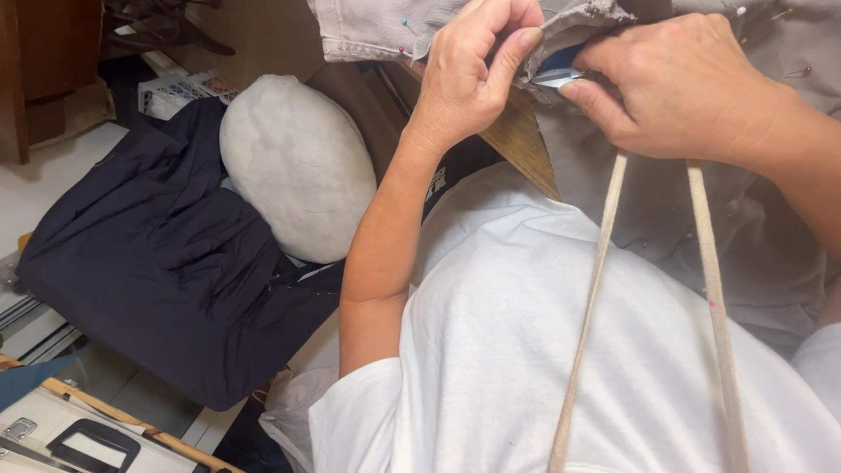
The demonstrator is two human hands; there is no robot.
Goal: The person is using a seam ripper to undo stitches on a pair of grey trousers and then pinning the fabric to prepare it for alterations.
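Grey pinned cloth garment (385, 31) is hanging at the top of view, its folded edge running crosswise between both hands, the left hand (469, 74) pinching it while the right hand (679, 83) is gripping a small blue-handled metal tool (556, 72) against it.

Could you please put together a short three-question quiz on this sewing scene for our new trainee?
1. True or false: the left hand pinches the edge of the grey fabric between thumb and fingers.
2. What hangs down from the work over the white shirt? A) two beige tape strands B) a red ribbon C) a metal chain
3. Fill in: the grey oval cushion rests against a dark ____ garment.

Key:
1. True; the right hand works beside it, on a small blue-and-silver piece at the same edge.
2. A.
3. Navy.
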